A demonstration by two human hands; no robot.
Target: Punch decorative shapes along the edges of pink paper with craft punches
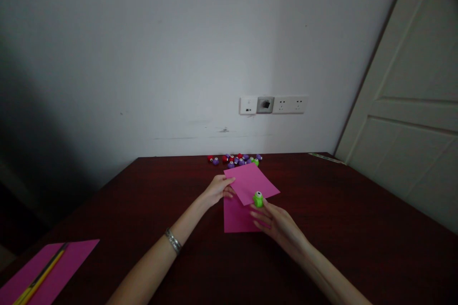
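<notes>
Your left hand [217, 189] pinches the left edge of the upper pink sheet [249, 182], its thumb on top and the lower fingers loosely curled. Your right hand [281, 224] grips the small green punch [258, 201] between thumb and finger, other fingers spread, at that sheet's lower edge, just right of the frame's centre; whether paper sits inside it, you can't tell. Hold the sheet flat, square the punch to the edge, and press evenly, clear of the lower pink sheet [238, 219].

right of raised pink sheet [250, 182]: open surface [343, 200] | left: left hand [215, 190] blocks | near side: right hand [282, 226] blocks | behind: small coloured pieces [242, 162], gaps apparently narrow, dim
</notes>
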